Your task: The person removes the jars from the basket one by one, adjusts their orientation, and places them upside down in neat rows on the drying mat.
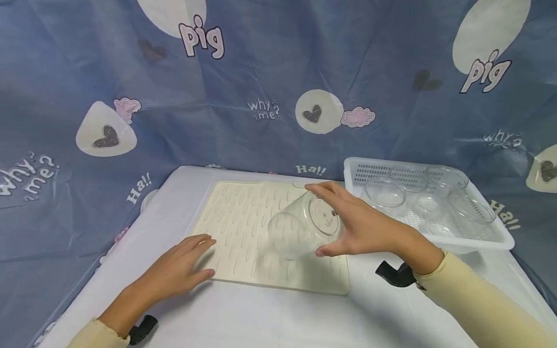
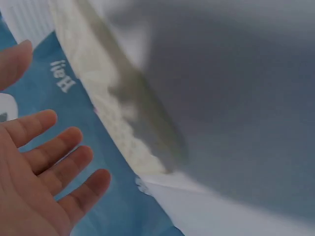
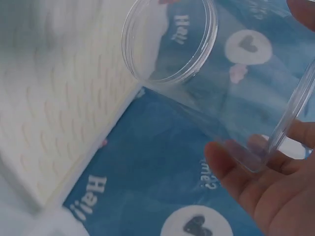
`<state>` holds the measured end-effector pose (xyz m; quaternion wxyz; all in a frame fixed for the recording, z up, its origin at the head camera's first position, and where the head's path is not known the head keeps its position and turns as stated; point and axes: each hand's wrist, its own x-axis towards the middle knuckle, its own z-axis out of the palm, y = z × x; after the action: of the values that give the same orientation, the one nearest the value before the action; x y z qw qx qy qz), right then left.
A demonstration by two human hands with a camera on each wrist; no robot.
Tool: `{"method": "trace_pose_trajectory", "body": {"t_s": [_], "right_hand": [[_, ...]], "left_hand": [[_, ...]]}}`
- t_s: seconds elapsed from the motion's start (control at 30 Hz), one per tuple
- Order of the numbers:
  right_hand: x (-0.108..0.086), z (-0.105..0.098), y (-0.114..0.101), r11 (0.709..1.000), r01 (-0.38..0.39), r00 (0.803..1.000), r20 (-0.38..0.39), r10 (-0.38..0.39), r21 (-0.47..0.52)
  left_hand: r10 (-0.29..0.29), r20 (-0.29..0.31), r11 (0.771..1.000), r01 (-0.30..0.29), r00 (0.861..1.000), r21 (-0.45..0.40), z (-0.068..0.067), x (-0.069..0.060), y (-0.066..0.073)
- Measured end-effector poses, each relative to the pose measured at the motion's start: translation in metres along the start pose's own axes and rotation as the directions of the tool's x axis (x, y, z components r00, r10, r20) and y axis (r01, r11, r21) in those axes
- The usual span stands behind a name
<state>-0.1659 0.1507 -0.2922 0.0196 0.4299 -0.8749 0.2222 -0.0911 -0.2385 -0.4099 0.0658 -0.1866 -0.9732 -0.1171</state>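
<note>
A clear cylindrical container (image 1: 289,232) is held tilted above the cream ribbed mat (image 1: 235,217), gripped at one end by my right hand (image 1: 361,222). In the right wrist view the fingers and thumb of my right hand (image 3: 275,187) curl round the end of the clear container (image 3: 231,98), whose round far rim faces the mat. My left hand (image 1: 174,270) hovers at the mat's left front edge, its fingers apart and nothing in them. The left wrist view shows the palm and relaxed fingers of my left hand (image 2: 44,172).
A white perforated basket (image 1: 439,241) with several clear round pieces (image 1: 385,192) stands at the back right. White cloth (image 1: 243,314) covers the table round the mat. A blue patterned curtain (image 1: 261,63) hangs behind and at both sides.
</note>
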Motion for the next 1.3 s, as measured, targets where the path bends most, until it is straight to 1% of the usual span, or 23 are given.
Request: {"method": "trace_pose_trajectory", "body": {"t_s": [0.07, 0.17, 0.27, 0.33, 0.4, 0.5, 0.6, 0.73, 0.83, 0.93, 1.07, 1.17, 1.3], "right_hand": [[0.003, -0.005, 0.001, 1.000, 0.004, 1.000, 0.026, -0.003, -0.031], [0.008, -0.011, 0.004, 0.998, 0.034, 0.999, 0.030, -0.032, -0.060], [0.011, -0.013, 0.007, 0.995, 0.057, 0.998, 0.013, -0.056, -0.076], [0.013, -0.012, 0.009, 0.997, 0.051, 0.999, 0.012, -0.051, -0.062], [0.015, -0.010, 0.011, 0.998, 0.034, 0.999, 0.021, -0.034, -0.044], [0.019, -0.005, 0.013, 1.000, 0.008, 0.999, 0.042, -0.007, -0.024], [0.025, -0.003, 0.015, 0.999, 0.008, 0.999, 0.053, -0.005, -0.044], [0.033, -0.004, 0.018, 0.997, 0.019, 0.998, 0.067, -0.014, -0.078], [0.038, -0.004, 0.019, 0.997, 0.023, 0.996, 0.083, -0.016, -0.078], [0.042, -0.001, 0.020, 0.997, 0.039, 0.995, 0.097, -0.032, -0.071], [0.049, 0.001, 0.020, 0.995, 0.071, 0.992, 0.108, -0.064, -0.064], [0.053, -0.001, 0.021, 0.995, 0.071, 0.992, 0.111, -0.064, -0.063], [0.056, -0.007, 0.021, 0.995, 0.065, 0.994, 0.095, -0.057, -0.082]], "left_hand": [[0.004, 0.000, 1.000, -0.004, 1.000, 0.024, 0.001, -0.006, -0.007], [-0.001, 0.009, 1.000, 0.001, 1.000, 0.030, 0.003, -0.010, -0.015], [-0.017, 0.021, 1.000, 0.017, 1.000, 0.008, 0.005, -0.010, -0.020], [-0.038, 0.038, 0.999, 0.039, 0.999, -0.016, 0.007, -0.009, -0.022], [-0.065, 0.074, 0.997, 0.068, 0.995, -0.035, 0.009, -0.008, -0.023], [-0.092, 0.149, 0.995, 0.098, 0.984, -0.034, 0.013, -0.006, -0.023], [-0.109, 0.204, 0.993, 0.116, 0.973, -0.025, 0.015, -0.004, -0.023], [-0.126, 0.213, 0.991, 0.134, 0.969, -0.023, 0.016, -0.002, -0.021], [-0.127, 0.212, 0.990, 0.136, 0.969, -0.025, 0.016, -0.001, -0.018], [-0.131, 0.232, 0.988, 0.145, 0.964, -0.046, 0.016, 0.000, -0.017], [-0.169, 0.266, 0.977, 0.197, 0.949, -0.082, 0.016, 0.000, -0.016], [-0.193, 0.263, 0.972, 0.222, 0.945, -0.084, 0.017, 0.001, -0.014], [-0.214, 0.244, 0.968, 0.239, 0.946, -0.076, 0.019, 0.005, -0.012]]}}
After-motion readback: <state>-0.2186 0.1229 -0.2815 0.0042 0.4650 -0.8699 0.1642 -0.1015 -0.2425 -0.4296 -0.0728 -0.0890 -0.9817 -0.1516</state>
